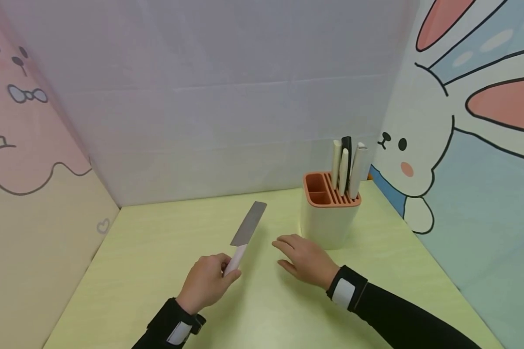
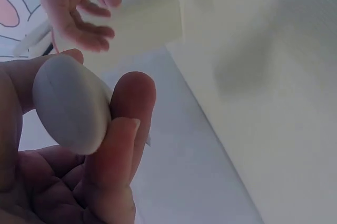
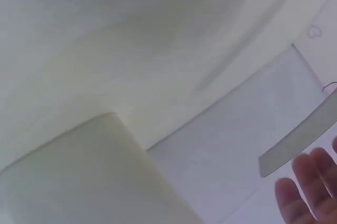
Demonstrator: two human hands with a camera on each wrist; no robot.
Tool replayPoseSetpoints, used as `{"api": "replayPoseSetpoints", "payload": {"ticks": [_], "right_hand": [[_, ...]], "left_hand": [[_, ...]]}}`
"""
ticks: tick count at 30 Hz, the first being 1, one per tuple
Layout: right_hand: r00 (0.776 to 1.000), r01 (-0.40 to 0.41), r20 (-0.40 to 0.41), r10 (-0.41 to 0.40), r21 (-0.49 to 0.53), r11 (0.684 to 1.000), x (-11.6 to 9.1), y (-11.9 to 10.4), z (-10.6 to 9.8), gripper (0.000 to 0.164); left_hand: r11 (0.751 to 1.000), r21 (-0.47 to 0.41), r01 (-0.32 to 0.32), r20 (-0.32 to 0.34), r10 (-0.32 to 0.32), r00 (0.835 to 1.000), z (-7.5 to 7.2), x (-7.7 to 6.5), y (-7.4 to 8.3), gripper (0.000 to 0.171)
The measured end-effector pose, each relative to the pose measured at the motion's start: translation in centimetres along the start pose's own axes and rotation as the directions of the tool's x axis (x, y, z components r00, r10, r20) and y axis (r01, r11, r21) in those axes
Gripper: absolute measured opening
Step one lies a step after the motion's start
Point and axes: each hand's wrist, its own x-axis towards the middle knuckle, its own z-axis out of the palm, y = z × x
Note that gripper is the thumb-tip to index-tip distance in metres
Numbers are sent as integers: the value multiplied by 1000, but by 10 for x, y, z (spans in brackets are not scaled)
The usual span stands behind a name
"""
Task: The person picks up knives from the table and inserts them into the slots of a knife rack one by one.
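My left hand (image 1: pixel 207 281) grips a kitchen knife by its pale handle (image 1: pixel 235 260), and the broad grey blade (image 1: pixel 250 223) points up and away over the table. In the left wrist view the rounded white handle end (image 2: pixel 71 105) sits between thumb and fingers. My right hand (image 1: pixel 309 261) hovers in front of the knife block with fingers loosely bent, holding nothing. The knife block (image 1: pixel 329 225) is cream with an orange slotted top; several knives (image 1: pixel 344 167) with white, black and grey handles stand in it. Part of the blade (image 3: pixel 295 142) shows beyond the right fingers in the right wrist view.
The pale yellow-green table (image 1: pixel 157 242) meets a plain whitish back wall (image 1: pixel 209 97). Cartoon-printed panels, pinkish on the left (image 1: pixel 30 121) and rabbit-patterned on the right (image 1: pixel 484 208), close in the sides. The block's top has two open square compartments (image 1: pixel 318 189) left of the slots.
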Motion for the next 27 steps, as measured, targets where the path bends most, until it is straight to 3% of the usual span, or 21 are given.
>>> {"api": "replayPoseSetpoints", "payload": {"ticks": [4, 7, 11, 16, 21, 27], "right_hand": [[991, 70, -112, -76, -57, 996, 11, -4, -3, 53], [982, 111, -141, -128, -121, 986, 16, -7, -3, 56], [976, 140, -145, -162, -147, 979, 18, -8, -2, 53], [974, 153, -146, -172, -128, 980, 16, -5, -1, 37], [975, 165, -134, -180, -111, 980, 13, -2, -3, 23], [972, 189, -120, -204, -130, 973, 9, 0, -8, 26]], "left_hand": [[998, -48, -42, 64, 45, 997, -4, -5, 14, 23], [995, -85, -52, 123, 63, 990, -7, -8, 21, 23], [991, -121, -60, 201, 83, 976, -10, -12, 30, 23], [983, -161, -85, 264, 126, 956, -16, -14, 39, 22], [978, -188, -95, 307, 150, 940, -18, -16, 43, 21], [961, -261, -92, 310, 174, 935, -22, -13, 40, 26]]}}
